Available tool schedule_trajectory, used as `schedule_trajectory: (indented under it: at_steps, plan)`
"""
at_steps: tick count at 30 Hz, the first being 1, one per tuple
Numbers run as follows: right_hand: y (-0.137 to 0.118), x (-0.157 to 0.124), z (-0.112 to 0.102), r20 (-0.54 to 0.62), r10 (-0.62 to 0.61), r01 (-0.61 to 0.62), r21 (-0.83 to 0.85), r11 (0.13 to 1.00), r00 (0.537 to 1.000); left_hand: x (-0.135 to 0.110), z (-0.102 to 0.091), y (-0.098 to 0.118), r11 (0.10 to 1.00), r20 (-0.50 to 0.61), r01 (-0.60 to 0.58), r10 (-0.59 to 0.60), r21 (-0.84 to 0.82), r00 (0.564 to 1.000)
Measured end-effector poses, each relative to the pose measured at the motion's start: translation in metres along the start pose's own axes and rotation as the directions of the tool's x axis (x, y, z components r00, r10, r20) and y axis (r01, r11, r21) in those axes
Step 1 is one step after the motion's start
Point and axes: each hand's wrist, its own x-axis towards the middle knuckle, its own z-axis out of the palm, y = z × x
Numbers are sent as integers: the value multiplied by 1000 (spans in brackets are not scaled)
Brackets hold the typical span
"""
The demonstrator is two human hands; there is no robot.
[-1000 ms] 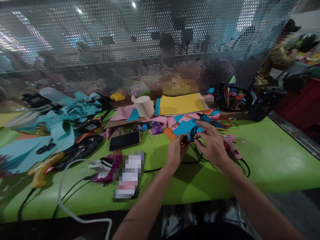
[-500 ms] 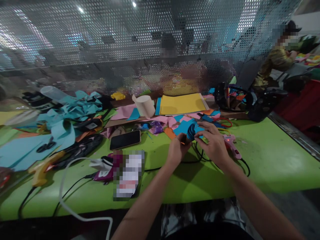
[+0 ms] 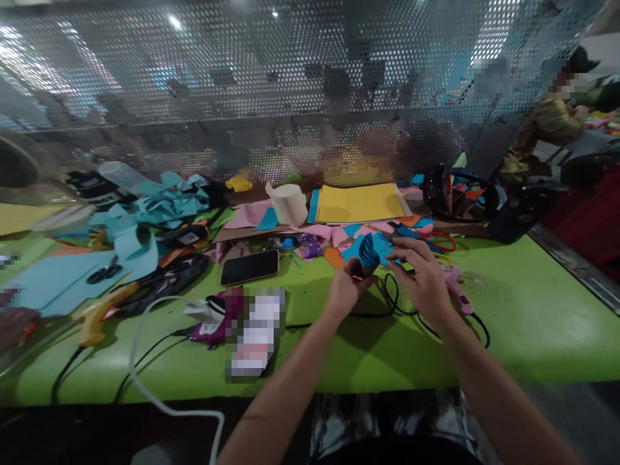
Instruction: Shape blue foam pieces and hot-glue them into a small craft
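Between the fingers of my left hand (image 3: 345, 289) is a small piece of blue paper curled into stacked, ridged layers (image 3: 369, 253). Its lower end is hidden in the grip. My right hand (image 3: 422, 276) hovers just to the right, fingers apart and holding nothing that I can see. Loose blue paper pieces (image 3: 351, 248) lie on the table behind the hands. A pink glue gun (image 3: 462, 298) rests beside my right wrist, partly covered by it. Red-handled scissors (image 3: 448, 244) lie beyond the right hand.
Two phones, one dark-screened (image 3: 250, 267) and one blurred (image 3: 256, 336), lie left of my arms beside a purple power strip (image 3: 213, 326). Farther left is a yellow glue gun (image 3: 94, 326). Yellow sheets (image 3: 361, 201) and a white roll (image 3: 289, 204) stand before perforated metal (image 3: 290, 116). Cables cross the table.
My right hand has come off the blue paper piece and moved slightly right. The left hand keeps hold of the piece, now more upright. The camera view has shifted a little.
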Motion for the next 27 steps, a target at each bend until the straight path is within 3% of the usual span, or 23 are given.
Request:
schedule_trajectory:
  at_steps: [5, 11, 19, 27]
  plan:
    - [0, -1, 0, -5, -2, 2, 18, 1000, 1000, 1, -1, 6, 989, 52, 31, -24, -146, 998]
    - [-2, -2, 0, 18, 4, -5, 55, 998, 1000, 2, -4, 6, 986, 47, 8, 0, -169, 999]
    - [-2, -2, -3, -3, 9, -9, 75, 997, 1000, 2, -27, 14, 973, -132, 95, -68, 211, 989]
    - [-3, 0, -5, -30, -10, 14, 113, 994, 999, -10, -49, 22, 808, -252, 268, -153, 525, 956]
